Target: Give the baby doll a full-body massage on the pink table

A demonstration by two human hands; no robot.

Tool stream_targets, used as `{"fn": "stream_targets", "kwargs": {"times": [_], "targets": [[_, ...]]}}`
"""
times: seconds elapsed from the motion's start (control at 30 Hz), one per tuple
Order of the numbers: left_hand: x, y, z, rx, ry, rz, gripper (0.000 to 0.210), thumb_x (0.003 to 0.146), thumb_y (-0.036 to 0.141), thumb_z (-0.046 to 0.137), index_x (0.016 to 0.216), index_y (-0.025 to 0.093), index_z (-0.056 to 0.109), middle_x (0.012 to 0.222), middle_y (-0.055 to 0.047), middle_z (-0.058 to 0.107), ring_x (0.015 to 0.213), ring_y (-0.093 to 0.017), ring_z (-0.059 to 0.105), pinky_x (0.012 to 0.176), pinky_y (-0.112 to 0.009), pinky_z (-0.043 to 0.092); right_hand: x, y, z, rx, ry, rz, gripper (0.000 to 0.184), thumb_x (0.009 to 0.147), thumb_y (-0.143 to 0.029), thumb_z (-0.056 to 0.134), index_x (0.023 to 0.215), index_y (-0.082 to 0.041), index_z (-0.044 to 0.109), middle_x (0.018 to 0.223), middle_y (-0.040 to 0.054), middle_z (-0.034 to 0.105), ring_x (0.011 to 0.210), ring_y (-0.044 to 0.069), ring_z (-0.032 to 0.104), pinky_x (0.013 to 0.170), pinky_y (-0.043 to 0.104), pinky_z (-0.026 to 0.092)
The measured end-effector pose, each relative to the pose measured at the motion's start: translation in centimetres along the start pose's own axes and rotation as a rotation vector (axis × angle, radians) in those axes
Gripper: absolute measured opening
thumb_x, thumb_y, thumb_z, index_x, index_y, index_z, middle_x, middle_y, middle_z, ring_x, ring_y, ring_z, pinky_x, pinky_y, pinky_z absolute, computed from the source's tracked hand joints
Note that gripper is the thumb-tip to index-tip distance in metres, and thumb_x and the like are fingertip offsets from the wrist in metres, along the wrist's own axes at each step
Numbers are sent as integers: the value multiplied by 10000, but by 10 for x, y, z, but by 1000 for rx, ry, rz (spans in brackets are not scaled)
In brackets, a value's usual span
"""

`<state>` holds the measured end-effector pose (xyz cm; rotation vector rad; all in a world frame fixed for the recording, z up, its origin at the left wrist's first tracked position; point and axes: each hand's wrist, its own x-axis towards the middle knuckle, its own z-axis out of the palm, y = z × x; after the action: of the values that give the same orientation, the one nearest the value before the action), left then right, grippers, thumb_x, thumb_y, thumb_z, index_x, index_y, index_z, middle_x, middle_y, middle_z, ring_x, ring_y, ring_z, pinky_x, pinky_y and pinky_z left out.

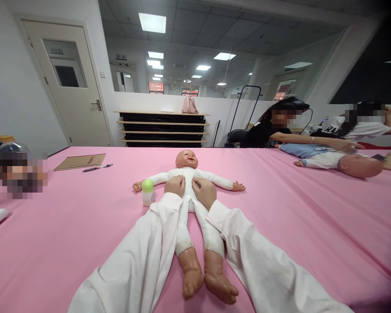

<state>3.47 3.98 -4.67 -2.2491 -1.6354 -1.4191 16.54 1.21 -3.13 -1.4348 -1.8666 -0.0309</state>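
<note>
A baby doll (187, 160) lies on its back, head away from me, its arms spread wide. Its trunk is white cloth, with bare moulded hands and feet. My left hand (175, 185) rests on the left side of its trunk, fingers curled in against the cloth. On the opposite side, my right hand (204, 192) is closed against the trunk in the same way. A narrow strip of white cloth shows between the hands; the undersides of my fingers are hidden. Close to my left wrist stands a small white bottle with a green cap (147, 192).
The table has a pink cloth (94, 221). A brown notebook (80, 161) and a pen (97, 168) lie at the far left. Beyond them, nearer the left edge, is a clear bottle with a yellow cap (11, 144). Two people sit at right, near another doll (358, 165).
</note>
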Motion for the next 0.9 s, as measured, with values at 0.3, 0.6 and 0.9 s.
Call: {"fn": "stream_targets", "kwargs": {"times": [0.3, 0.6, 0.9], "targets": [[0, 3, -2, -109, -176, 128, 313, 801, 166, 426, 1058, 167, 604, 1148, -73, 586, 1117, -174, 506, 995, -325, 384, 2, -2, -3, 13, -97, -141, 355, 857, -226, 336, 1101, -174, 588, 1143, 57, 594, 1102, 167, 508, 978, 297, 350], [5, -4, 1, -106, -198, -42, 351, 827, 263, 434, 1159, 215, 535, 1321, -44, 432, 1260, -217, 326, 1045, -394, 278, 6, -1, 3, -56, -129, -29, 434, 869, -297, 331, 1249, -118, 442, 1328, 93, 417, 1265, 181, 317, 1052, 325, 206], [-2, -1, 2, -93, -94, -134, 296, 836, 256, 353, 982, 184, 600, 1099, -93, 598, 1119, -224, 492, 968, -406, 372, 0, 7, 1, -47, -8, 131, 414, 839, -186, 274, 1172, -137, 515, 1204, 114, 533, 1159, 225, 432, 995, 364, 299]]}}
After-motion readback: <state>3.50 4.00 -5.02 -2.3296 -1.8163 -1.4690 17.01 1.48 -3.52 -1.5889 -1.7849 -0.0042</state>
